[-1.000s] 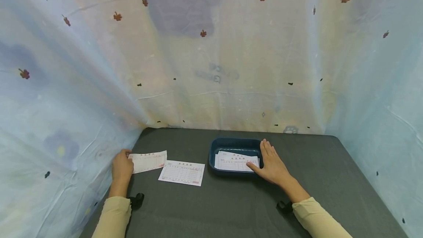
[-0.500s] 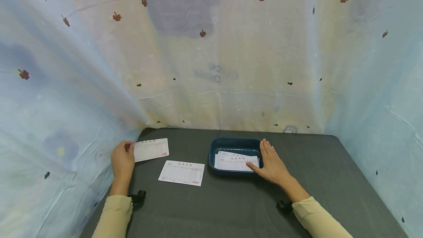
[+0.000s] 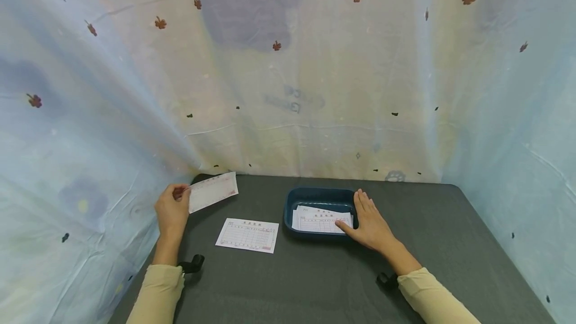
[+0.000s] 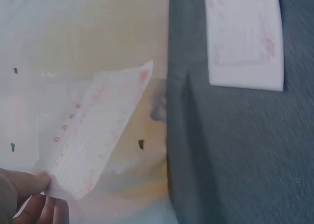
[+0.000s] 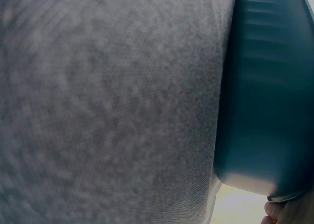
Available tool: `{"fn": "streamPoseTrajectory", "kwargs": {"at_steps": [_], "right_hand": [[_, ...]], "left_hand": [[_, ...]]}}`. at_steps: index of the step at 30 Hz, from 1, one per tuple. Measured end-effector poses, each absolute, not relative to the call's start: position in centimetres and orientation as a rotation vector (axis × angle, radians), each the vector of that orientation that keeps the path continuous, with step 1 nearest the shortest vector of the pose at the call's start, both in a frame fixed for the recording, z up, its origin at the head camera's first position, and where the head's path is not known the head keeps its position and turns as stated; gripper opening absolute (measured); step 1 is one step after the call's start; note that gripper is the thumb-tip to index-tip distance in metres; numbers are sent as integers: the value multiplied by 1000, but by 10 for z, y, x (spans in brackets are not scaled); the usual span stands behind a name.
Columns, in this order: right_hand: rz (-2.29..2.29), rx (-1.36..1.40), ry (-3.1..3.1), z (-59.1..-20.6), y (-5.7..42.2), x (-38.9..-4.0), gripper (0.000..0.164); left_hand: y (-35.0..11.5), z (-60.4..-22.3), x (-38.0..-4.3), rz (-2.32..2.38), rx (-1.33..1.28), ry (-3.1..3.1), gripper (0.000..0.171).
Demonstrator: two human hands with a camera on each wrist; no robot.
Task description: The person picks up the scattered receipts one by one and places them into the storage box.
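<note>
Lifted off the table at the left, a printed paper form (image 3: 213,192) is pinched by its left end between the thumb and fingers of my left hand (image 3: 173,211). The left wrist view shows the raised form (image 4: 98,130) tilted and slightly bent. Another printed form (image 3: 247,235) lies flat on the table, apart from the hand. Several overlapping forms (image 3: 320,221) are in a dark blue rectangular tray (image 3: 320,192). My right hand (image 3: 371,224) rests against the tray's right end, fingers straight and thumb over the near rim. In the right wrist view its fingers touch the tray wall (image 5: 267,101).
A dark grey cloth covers the table (image 3: 288,284). Patterned curtains (image 3: 315,89) hang behind and along both sides, close to the table's edges. A black strap device (image 3: 193,263) sits on the left wrist, and another (image 3: 386,281) on the right.
My left hand has raised the pinched form from the table, moving it away from me and a little right. The right hand, tray and flat form stay where they were.
</note>
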State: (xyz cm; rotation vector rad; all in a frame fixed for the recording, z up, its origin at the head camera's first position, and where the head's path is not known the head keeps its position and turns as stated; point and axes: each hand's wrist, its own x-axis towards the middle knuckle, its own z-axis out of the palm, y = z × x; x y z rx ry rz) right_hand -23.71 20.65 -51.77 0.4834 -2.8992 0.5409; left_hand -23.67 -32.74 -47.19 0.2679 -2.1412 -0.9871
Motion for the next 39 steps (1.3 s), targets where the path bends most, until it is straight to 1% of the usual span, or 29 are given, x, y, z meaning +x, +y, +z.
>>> {"fn": "streamPoseTrajectory", "kwargs": {"at_steps": [14, 29, 39], "right_hand": [[544, 491, -2877, -519, 208, -237, 115], [544, 480, -2887, -518, 207, -236, 115], [532, 482, -2894, -519, 207, -237, 116]], "left_hand": [[-306, -453, -238, -1168, 272, -2204, 21], [-270, -439, -238, -1363, 87, -2252, 24], [-240, -445, -244, -1403, 2, -2319, 23]]}}
